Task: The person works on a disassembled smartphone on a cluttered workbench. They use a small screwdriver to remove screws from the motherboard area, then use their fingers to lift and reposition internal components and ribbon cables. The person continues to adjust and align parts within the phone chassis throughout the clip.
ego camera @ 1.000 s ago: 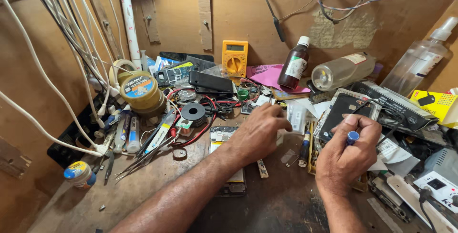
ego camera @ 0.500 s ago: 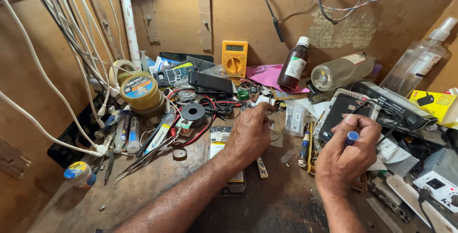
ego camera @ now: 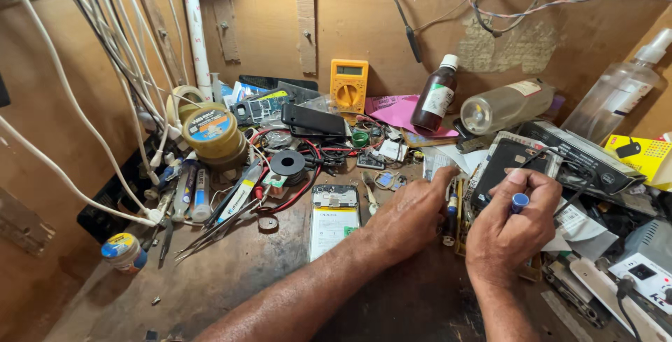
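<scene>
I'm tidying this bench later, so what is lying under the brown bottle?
The brown bottle leans over a pink sheet that spreads out to its left. How far the sheet reaches beneath the bottle's base is covered.

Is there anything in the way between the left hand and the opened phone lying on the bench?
Nothing visible stands between them. The left hand rests on the bench just right of the opened phone, with only bare wood between. The right hand grips a blue-capped tool farther right.
</scene>
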`<state>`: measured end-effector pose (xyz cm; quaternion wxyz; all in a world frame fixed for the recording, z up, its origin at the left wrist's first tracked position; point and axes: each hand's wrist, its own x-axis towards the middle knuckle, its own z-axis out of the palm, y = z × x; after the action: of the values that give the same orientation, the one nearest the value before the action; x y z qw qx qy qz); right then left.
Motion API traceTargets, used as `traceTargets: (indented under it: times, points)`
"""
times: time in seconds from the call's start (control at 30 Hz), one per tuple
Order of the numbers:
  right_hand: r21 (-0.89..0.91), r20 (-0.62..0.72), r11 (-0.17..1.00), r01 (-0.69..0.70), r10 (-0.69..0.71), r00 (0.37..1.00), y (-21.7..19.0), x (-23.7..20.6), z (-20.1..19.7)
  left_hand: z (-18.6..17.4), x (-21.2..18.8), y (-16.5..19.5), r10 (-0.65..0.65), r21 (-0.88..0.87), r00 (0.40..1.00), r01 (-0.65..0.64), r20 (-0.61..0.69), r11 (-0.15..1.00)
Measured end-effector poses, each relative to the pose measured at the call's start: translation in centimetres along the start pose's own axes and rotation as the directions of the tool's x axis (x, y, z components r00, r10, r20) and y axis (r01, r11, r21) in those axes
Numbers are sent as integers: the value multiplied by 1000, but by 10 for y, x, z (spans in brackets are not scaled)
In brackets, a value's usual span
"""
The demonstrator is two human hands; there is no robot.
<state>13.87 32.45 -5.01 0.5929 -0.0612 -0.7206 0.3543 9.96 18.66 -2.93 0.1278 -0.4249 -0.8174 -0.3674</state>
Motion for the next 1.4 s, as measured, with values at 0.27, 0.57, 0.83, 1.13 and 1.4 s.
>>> traceTargets:
  times: [0.27,0.57,0.83,1.13,1.4]
  points:
    - [18,4,1000,-13,13,1000,-2,1,1,-3,5,4,-27,66,998,23,63,998]
    - [12,13,1000,19,-19,1000,-2,1,2,1,18,5,81,223,985,-114,151,968]
    - [49,14,999,-2,1,1000,-5,2,3,9,25,-6,-31,221,996,11,87,975]
    - [55,22,998,-1,0,1000,-9,1,3,-36,-10,-1,-109,80,966,93,236,992]
    - [30,20,999,21,-21,1000,-2,0,6,-64,-18,4,-137,-53,988,133,-73,990]
